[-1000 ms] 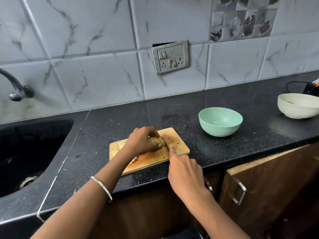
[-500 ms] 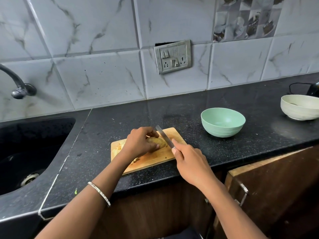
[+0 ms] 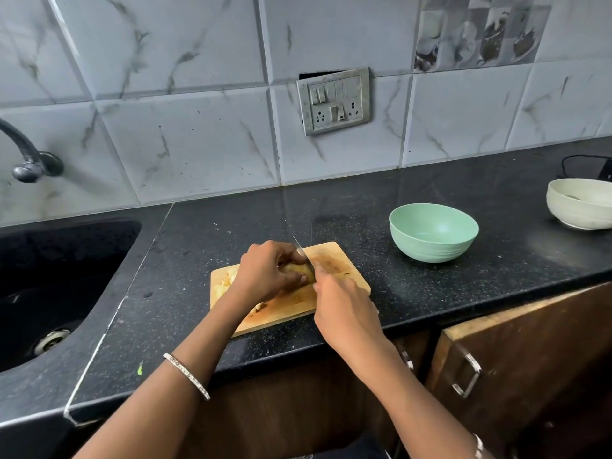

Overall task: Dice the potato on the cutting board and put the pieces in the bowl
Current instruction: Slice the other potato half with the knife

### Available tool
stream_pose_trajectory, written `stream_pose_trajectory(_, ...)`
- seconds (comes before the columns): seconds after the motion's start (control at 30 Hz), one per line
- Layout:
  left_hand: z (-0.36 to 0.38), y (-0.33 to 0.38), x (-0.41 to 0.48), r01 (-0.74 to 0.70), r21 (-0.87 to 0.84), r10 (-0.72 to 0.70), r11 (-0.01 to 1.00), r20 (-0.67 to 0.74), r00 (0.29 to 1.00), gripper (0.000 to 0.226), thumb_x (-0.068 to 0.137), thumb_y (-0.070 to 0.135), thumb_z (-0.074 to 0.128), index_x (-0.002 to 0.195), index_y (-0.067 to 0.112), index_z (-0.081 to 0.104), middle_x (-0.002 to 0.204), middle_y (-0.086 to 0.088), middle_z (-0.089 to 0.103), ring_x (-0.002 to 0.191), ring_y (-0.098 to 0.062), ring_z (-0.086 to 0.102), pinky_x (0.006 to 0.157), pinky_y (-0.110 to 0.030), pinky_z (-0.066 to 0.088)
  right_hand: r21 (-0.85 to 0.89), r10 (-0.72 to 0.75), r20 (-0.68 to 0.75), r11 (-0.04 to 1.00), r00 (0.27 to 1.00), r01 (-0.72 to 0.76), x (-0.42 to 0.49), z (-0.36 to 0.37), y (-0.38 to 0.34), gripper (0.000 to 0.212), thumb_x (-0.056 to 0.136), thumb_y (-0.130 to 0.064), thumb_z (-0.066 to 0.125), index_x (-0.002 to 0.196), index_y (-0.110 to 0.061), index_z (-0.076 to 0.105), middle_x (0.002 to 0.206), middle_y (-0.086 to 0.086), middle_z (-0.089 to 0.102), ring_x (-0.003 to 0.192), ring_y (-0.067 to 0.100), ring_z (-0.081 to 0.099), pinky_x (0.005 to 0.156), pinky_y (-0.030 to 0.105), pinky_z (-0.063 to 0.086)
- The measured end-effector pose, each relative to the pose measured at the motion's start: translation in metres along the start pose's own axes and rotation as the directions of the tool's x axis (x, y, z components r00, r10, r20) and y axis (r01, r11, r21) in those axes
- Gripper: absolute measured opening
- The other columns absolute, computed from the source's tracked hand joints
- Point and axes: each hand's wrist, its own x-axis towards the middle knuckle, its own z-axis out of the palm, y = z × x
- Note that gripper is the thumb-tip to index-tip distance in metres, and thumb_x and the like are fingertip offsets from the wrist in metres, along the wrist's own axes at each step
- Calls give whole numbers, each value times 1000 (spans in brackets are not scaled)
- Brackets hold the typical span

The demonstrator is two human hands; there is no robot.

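Head view, centre of frame: left grip point(image 3: 268, 273) curls round the potato point(image 3: 298, 270) on the cutting board point(image 3: 344, 270); right grip point(image 3: 344, 309) clamps the knife point(image 3: 303, 255), blade against the potato. Best done with fingertips tucked back and cuts evenly spaced. Knife handle and most of the potato are hidden; mint-green bowl point(image 3: 430, 250) stands right.

Two bowls point(image 3: 430, 251) point(image 3: 576, 213), one board point(image 3: 334, 260), one knife point(image 3: 300, 250)
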Motion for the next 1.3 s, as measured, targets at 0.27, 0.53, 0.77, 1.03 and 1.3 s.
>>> stream_pose_trajectory(0.27, 1, 3, -5, -4, 10, 4, 1000, -54, 999, 31, 70, 32, 86, 99, 30, 76, 96, 9, 74, 93, -11, 67, 84, -31, 55, -42, 4, 19, 999, 1000, -3, -8, 1, 3, 63, 103, -18, 48, 160, -28, 22, 125, 10, 61, 114, 34, 61, 84, 42, 50)
stream_pose_trajectory(0.53, -2, -1, -2, -4, -10, 4, 1000, -14, 1000, 32, 68, 35, 87, 98, 33, 76, 97, 12, 74, 94, -7, 67, 87, -32, 54, -30, 23, 16, 999, 1000, -22, 1, 7, -1, 56, 103, -19, 48, 156, -23, 31, 123, 11, 60, 111, 33, 62, 81, 41, 50)
stream_pose_trajectory(0.77, -1, 4, -4, -2, 36, 3, 999, -47, 999, 32, 69, 36, 86, 99, 32, 75, 99, 8, 74, 98, -12, 67, 88, -32, 53, -66, 15, 49, 998, 999, -12, 1, 5, 1, 55, 103, -19, 47, 156, -24, 31, 126, 11, 58, 113, 34, 59, 73, 38, 40)
stream_pose_trajectory(1.03, 0, 3, -6, 3, 37, -1, 999, -53, 999, 31, 70, 37, 85, 99, 32, 74, 100, 8, 74, 100, -13, 67, 87, -34, 54, -41, -1, 35, 999, 999, 2, -6, 5, 3, 59, 103, -23, 48, 158, -25, 27, 123, 11, 60, 112, 34, 61, 76, 39, 45)
stream_pose_trajectory(1.3, 3, 3, -11, -116, 113, 118, 987, -12, 993, 38, 80, 30, 77, 115, 38, 63, 123, 6, 68, 108, -18, 63, 90, -35, 51, -34, 13, 20, 999, 1000, -12, -6, 7, 3, 54, 105, -24, 43, 157, -27, 29, 124, 10, 59, 112, 33, 61, 82, 41, 48)
